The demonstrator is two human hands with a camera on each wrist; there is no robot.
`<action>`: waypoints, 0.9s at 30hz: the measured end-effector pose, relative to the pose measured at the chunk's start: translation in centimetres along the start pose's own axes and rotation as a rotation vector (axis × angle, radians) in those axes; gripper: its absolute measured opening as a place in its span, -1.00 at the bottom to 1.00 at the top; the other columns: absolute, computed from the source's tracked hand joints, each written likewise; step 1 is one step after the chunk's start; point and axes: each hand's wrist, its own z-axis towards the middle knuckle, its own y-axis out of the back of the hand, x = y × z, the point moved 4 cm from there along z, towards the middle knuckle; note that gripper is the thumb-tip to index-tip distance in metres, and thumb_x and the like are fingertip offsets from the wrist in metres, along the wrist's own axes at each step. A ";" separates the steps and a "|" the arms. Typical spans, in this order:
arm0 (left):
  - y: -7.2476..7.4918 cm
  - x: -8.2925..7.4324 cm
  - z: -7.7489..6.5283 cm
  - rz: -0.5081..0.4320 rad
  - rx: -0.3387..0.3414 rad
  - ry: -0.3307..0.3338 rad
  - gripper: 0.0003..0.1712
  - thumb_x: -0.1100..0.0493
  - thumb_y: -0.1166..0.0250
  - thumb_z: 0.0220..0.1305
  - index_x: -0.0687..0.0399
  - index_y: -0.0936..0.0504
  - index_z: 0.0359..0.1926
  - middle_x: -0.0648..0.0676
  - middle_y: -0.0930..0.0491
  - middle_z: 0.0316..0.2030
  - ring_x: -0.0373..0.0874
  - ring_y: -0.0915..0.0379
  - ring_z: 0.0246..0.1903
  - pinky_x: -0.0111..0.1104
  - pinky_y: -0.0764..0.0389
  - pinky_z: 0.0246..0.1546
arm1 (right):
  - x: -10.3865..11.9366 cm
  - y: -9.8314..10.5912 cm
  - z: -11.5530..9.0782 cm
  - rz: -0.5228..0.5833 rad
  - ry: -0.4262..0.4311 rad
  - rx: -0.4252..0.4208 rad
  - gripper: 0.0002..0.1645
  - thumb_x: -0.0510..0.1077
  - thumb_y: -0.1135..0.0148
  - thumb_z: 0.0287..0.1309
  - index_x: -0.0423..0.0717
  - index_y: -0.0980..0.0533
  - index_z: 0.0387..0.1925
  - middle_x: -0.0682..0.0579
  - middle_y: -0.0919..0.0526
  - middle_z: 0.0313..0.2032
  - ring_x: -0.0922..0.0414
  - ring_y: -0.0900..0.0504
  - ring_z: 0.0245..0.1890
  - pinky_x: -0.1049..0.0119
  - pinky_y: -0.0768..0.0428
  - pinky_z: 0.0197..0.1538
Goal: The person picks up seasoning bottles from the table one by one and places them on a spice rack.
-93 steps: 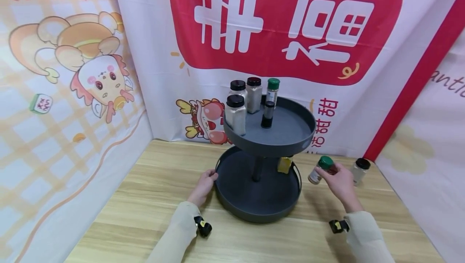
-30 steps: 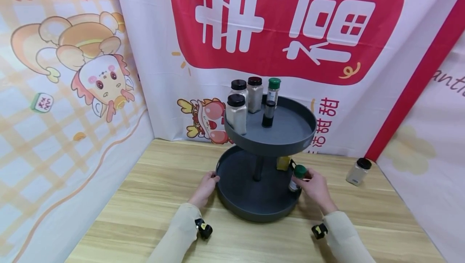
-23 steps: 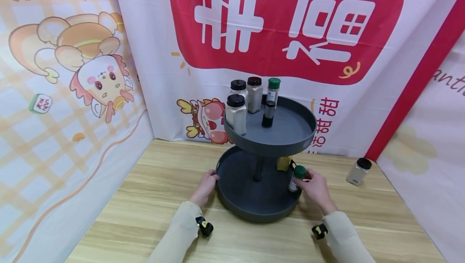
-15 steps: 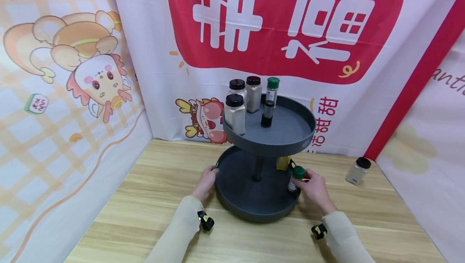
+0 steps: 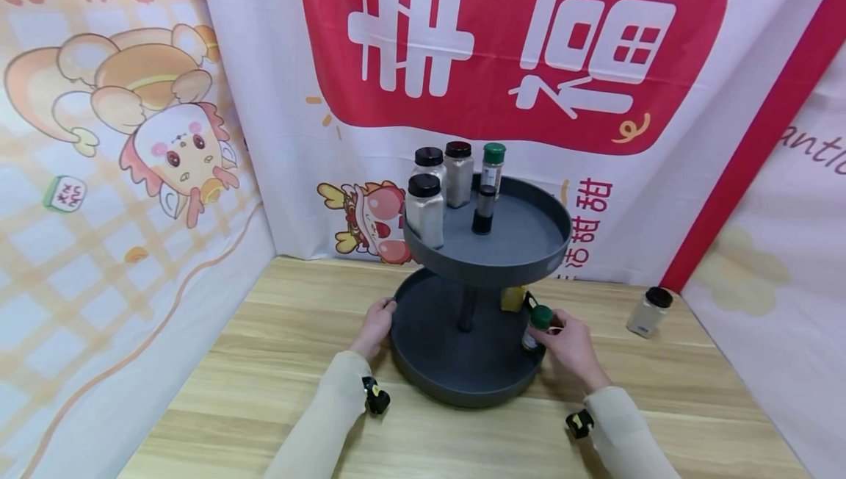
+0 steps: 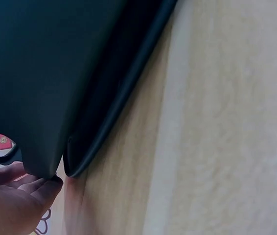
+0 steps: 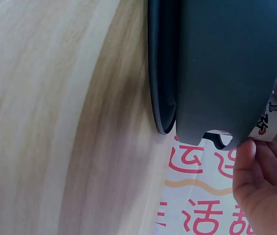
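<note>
A dark grey two-tier turntable organizer [image 5: 463,380] stands on the wooden table. My left hand [image 5: 375,326] grips the lower tier's left rim; the left wrist view has its fingers under the tray wall [image 6: 35,93], beside the handle cutout. At the right rim, my right hand [image 5: 572,345] holds a green-capped spice jar [image 5: 540,319] upright inside the lower tier. Its printed label [image 7: 268,120] shows above the tray edge in the right wrist view. Behind this jar, a small yellow item [image 5: 512,299] sits on the lower tier, partly hidden by the upper one.
On the upper tier [image 5: 522,236], several black-capped jars [image 5: 426,214], a dark-red-capped jar [image 5: 459,174], a green-capped jar [image 5: 492,167] and a small black-based shaker [image 5: 485,211] stand toward the left and back. Another black-capped jar [image 5: 649,314] is on the table at right. Printed cloth backs the table.
Since the oldest frame, my right hand has brought the green-capped spice jar leftward from over the table into the lower tier. It has since stayed there. My left hand keeps its place on the rim.
</note>
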 end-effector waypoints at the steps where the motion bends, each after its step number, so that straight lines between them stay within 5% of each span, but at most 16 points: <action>1: 0.0 0.0 0.0 -0.004 -0.001 0.004 -0.58 0.24 0.10 0.42 0.49 -0.38 0.14 0.41 -0.35 0.16 0.21 -0.20 0.20 -0.04 -0.17 0.25 | 0.0 0.0 0.0 -0.003 0.001 0.001 -0.49 0.05 -0.46 -0.05 -0.15 -0.56 -0.12 -0.07 -0.66 -0.24 0.05 -0.60 -0.22 0.19 -0.58 -0.18; 27: 0.3 0.2 -0.2 -0.018 0.037 0.007 -0.58 0.29 0.12 0.42 0.50 -0.34 0.17 0.41 -0.36 0.14 0.19 -0.23 0.17 -0.03 -0.20 0.23 | 0.2 0.1 0.2 0.001 -0.043 -0.003 -0.46 -0.02 -0.47 -0.05 -0.23 -0.55 -0.06 -0.16 -0.63 -0.13 -0.04 -0.60 -0.12 0.11 -0.58 -0.08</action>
